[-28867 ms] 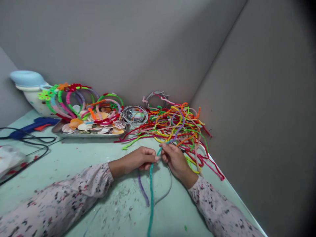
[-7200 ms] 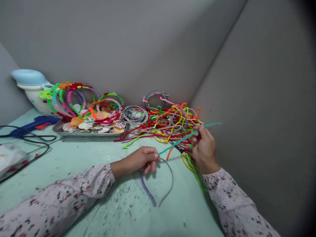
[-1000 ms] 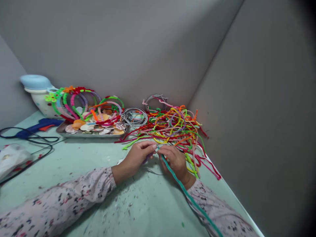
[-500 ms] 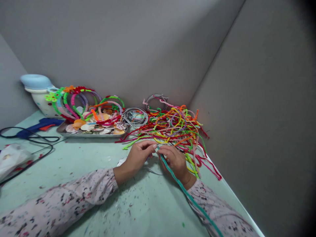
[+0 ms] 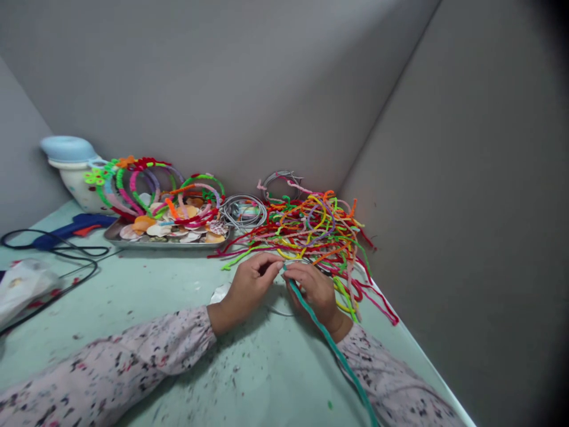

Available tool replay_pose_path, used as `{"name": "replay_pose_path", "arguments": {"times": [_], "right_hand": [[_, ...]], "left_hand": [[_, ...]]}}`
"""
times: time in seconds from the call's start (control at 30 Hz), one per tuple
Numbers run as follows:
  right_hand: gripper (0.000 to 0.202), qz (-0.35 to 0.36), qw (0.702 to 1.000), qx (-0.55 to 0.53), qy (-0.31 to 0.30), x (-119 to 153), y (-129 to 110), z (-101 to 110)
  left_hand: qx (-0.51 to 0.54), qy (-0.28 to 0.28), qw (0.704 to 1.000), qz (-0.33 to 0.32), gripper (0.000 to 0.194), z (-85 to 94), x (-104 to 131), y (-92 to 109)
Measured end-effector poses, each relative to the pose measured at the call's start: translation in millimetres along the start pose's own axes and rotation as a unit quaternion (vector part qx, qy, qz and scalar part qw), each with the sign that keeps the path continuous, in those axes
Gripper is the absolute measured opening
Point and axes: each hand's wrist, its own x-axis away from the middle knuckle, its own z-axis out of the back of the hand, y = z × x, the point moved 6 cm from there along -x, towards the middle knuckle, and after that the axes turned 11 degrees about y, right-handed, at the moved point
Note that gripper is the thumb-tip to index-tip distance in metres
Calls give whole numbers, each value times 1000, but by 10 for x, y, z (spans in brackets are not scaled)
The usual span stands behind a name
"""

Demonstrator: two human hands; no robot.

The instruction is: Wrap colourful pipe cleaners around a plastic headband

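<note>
A long teal pipe cleaner [image 5: 331,343] runs from my fingertips down over the right sleeve and out at the bottom of the head view. My right hand [image 5: 316,293] is closed around its upper part, thumb hidden behind the fingers. At its top end, my left hand [image 5: 249,287] pinches with thumb and forefinger, fingertips almost touching the right hand's. Thin grey wire [image 5: 282,312] curves beneath and behind both hands; how it meets the pipe cleaner is hidden. Just behind the hands lies a tangled heap of colourful pipe cleaners [image 5: 306,222].
A metal tray [image 5: 169,244] holds shells and fuzzy hoops [image 5: 133,184]. Coiled grey wire [image 5: 244,210] lies beside it. Leftward are a blue glue gun [image 5: 73,228], a black cord [image 5: 66,249], a white plastic bag [image 5: 26,284] and a blue-topped white container [image 5: 71,169]. Grey walls enclose the table.
The pipe cleaner's loose lower end has swung left. My left hand has turned slightly, while my right hand stays in nearly the same place.
</note>
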Motion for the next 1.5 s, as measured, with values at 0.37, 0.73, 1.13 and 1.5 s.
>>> {"name": "replay_pose_path", "arguments": {"times": [0.37,0.73,1.13,1.5], "right_hand": [[22,1,1000,-6,15,20,-24,30],[30,-3,994,85,62,-5,10,112],[24,0,997,58,48,-63,-39,151],[25,11,998,49,48,-72,-103,169]], "left_hand": [[24,-16,1000,0,16,5,30,52],[160,-76,971,159,21,-71,23,-108],[219,-110,944,222,23,-128,67,-32],[211,-174,927,258,34,-160,76,-48]]}}
